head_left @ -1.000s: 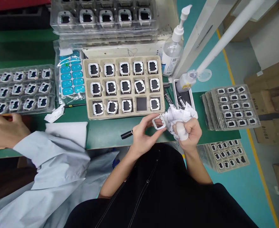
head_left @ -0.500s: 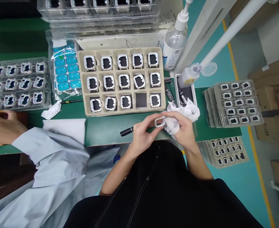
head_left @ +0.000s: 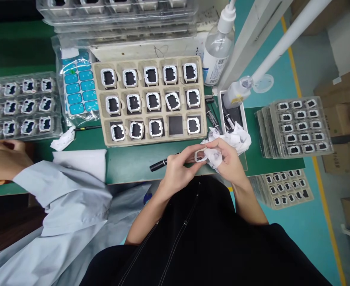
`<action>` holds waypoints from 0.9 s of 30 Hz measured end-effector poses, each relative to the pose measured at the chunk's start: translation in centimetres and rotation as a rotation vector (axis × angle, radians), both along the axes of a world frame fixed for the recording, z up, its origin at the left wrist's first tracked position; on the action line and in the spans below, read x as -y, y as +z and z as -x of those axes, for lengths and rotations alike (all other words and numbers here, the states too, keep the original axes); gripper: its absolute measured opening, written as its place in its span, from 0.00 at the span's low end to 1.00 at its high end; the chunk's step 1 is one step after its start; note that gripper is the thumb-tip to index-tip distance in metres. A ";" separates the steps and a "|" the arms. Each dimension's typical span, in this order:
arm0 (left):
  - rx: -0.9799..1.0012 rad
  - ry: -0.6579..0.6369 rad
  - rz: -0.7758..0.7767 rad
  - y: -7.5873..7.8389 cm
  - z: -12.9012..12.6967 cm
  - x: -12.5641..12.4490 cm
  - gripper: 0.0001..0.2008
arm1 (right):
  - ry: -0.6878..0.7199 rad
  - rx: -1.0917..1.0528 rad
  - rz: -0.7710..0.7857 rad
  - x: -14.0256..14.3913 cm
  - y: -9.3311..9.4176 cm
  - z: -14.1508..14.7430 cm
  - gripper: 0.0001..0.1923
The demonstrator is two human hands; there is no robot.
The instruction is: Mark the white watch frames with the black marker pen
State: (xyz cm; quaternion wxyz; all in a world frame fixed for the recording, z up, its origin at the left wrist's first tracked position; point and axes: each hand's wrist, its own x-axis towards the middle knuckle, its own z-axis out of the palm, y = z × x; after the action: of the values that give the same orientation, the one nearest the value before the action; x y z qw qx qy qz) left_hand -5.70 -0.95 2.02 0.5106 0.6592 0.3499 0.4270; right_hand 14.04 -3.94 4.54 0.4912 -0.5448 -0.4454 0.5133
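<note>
Between thumb and fingers, my left hand (head_left: 179, 167) pinches a small white watch-case frame (head_left: 199, 156) just above the table's front edge. My right hand (head_left: 230, 161) is closed on a crumpled white wipe (head_left: 213, 157), pressed against the frame's right side. Beneath my left hand lies a black marker pen (head_left: 158, 164). Beyond my hands, a beige pulp tray (head_left: 151, 140) carries similar frames in its pockets; one front-row pocket (head_left: 177, 125) has no frame. More crumpled wipe (head_left: 237, 139) lies just behind my right hand.
A pump bottle (head_left: 218, 51) and a smaller bottle (head_left: 236, 94) stand at the back right. Stacked trays (head_left: 302, 125) sit at the table's right end. At the left, a co-worker's hand (head_left: 4, 161) rests near clear trays (head_left: 22, 105). A folded white cloth (head_left: 81, 162) lies nearby.
The frame has turned slightly between my fingers, and the wipe in my right hand has shifted against it. My camera view has moved a little; both grips stay the same.
</note>
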 end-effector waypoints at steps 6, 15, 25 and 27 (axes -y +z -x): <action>0.059 0.064 0.120 -0.1 -0.8 0.3 0.23 | 0.011 -0.084 0.048 0.4 0.1 0.3 0.28; 0.050 0.114 0.098 -0.6 -1.5 0.4 0.23 | -0.106 -0.104 0.065 -0.1 -0.1 1.5 0.27; -0.063 0.153 -0.047 -1.6 -1.5 0.6 0.21 | -0.140 -0.232 0.184 -0.4 -0.5 1.4 0.30; -0.072 0.156 -0.056 -1.7 -1.6 0.6 0.22 | -0.147 -0.264 0.194 -0.6 -0.4 1.4 0.31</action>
State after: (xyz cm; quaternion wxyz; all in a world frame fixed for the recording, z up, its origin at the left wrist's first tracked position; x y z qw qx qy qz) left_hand -4.12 -1.60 0.34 0.4441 0.6589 0.4062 0.4512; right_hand 12.59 -3.39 4.11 0.5269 -0.5487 -0.2845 0.5834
